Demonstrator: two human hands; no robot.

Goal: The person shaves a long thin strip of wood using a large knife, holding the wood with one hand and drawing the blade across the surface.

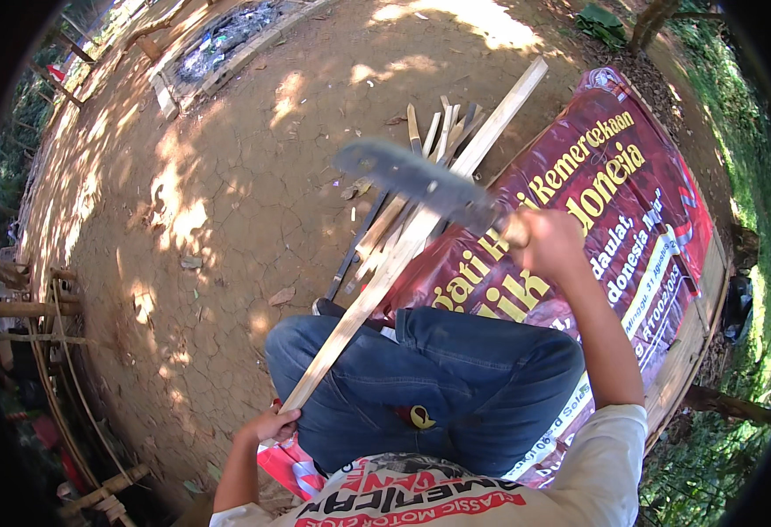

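The right hand (545,239) is raised over the right knee, its fingers clenched around the handle of a machete (420,183), whose broad dark blade reaches up and to the left from the knuckles; the blade is blurred, so its edge and exact tilt are hard to make out. The left hand (269,425) sits low beside the left thigh, fingers wrapped around the near end of a long bamboo slat (403,246). From those fingers the pale slat runs diagonally up and to the right, crosses the jeans-clad knee (420,378), passes under the blade just left of the right fist, and ends well beyond both hands near the top edge of a maroon printed banner (631,202). The banner is spread over a low wooden platform (697,325) beneath and to the right of the right forearm. Beyond the blade, past the fingertips of the right hand, a loose bundle of thinner bamboo strips (438,132) lies fanned on the cracked dirt ground (227,202), some touching the long slat. Far to the left of the left hand stands a rough frame of bamboo poles (43,351), and well above it a patch of grey ash (227,35) lies inside a stone border.
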